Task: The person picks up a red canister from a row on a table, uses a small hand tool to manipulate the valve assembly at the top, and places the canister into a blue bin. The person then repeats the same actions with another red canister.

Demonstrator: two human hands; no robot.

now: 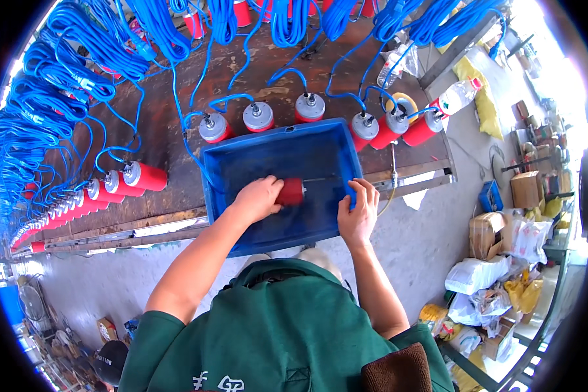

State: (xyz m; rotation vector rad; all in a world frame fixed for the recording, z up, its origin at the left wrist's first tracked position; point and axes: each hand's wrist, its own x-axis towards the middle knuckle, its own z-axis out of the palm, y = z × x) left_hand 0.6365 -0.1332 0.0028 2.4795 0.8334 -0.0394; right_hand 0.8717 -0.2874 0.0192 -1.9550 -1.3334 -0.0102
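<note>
A red cylinder (293, 191) lies on its side low inside a blue plastic tub (346, 153). My left hand (259, 198) is closed around the cylinder's left end. A blue cable comes down over the tub's left wall toward that hand. Dark liquid seems to fill the tub, though its surface is hard to make out. At the tub's right wall, my right hand (359, 212) holds the rim, thumb on the inner side and fingers along the edge.
Red cylinders with metal caps (257, 116) stand along the tub's far side, and a row of others (144, 176) lies at left. Coiled blue cables (287, 23) crowd the back and left of the worn table (222, 65). A tape roll (402, 104) and plastic bottle (457, 97) are at right.
</note>
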